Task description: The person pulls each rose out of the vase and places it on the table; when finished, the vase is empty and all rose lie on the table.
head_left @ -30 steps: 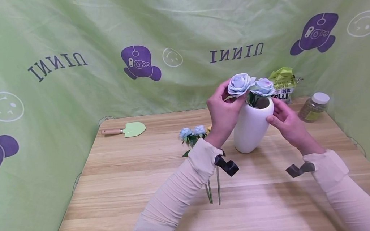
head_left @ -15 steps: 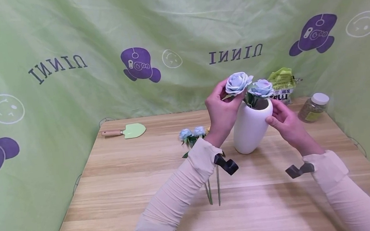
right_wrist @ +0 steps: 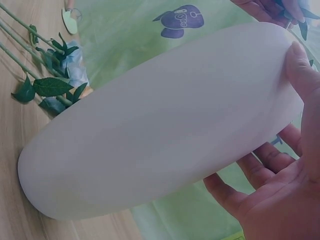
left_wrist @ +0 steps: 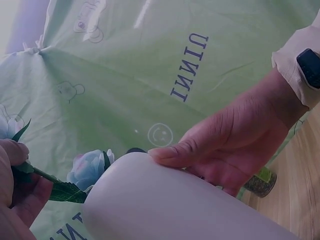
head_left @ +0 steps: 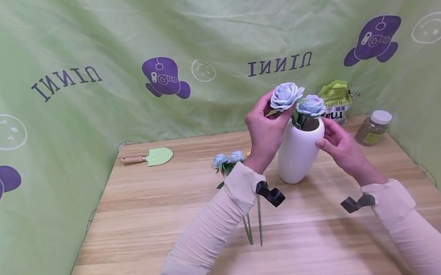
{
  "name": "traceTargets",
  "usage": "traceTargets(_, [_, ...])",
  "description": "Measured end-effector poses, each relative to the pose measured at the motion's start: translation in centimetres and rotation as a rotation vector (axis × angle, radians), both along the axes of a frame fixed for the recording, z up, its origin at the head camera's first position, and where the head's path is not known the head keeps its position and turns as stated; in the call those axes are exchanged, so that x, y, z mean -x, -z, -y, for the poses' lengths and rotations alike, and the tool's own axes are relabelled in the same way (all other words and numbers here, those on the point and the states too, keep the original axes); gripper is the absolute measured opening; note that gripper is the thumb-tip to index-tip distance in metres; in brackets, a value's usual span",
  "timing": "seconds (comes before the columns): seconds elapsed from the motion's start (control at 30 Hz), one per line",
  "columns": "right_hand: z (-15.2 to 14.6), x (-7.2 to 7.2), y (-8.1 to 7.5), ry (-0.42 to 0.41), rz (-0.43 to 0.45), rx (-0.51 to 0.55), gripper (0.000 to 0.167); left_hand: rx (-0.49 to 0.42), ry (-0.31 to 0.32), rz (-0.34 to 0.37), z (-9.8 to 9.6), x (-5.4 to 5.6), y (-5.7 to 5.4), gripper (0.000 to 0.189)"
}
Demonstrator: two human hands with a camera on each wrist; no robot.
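A tall white vase stands on the wooden table, tilted a little to the right. My right hand holds it near the rim, thumb on the front and fingers around the far side. Just under its bloom, my left hand pinches a pale blue rose by the stem, above the vase mouth. A second blue rose stands in the vase, its bloom over the rim. In the left wrist view, the held rose's green stem runs toward the vase mouth.
More blue roses with long stems lie on the table, partly behind my left forearm. A green trowel lies at the back left. Behind the vase are a green bag and a white-lidded jar. Green cloth encloses the table.
The rose in my left hand dips slightly left, then comes back a little higher. My right hand stays on the vase, which hardly moves.
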State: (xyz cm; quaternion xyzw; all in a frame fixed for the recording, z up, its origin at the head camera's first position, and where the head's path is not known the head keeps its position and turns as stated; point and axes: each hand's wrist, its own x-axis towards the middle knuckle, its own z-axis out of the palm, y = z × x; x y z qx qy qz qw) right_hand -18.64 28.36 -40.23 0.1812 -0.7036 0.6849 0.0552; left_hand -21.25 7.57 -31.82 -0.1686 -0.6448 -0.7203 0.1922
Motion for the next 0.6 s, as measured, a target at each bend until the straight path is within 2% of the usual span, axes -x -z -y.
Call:
traceTargets(0.3, [0.0, -0.1, 0.0, 0.009, 0.02, -0.018, 0.062, 0.095, -0.019, -0.031, -0.3, 0.0, -0.3, 0.046])
traceTargets(0.6, [0.0, 0.0, -0.1, 0.026, 0.043, -0.047, 0.065, 0.043, -0.024, -0.075, -0.1, 0.3, -1.5, 0.047])
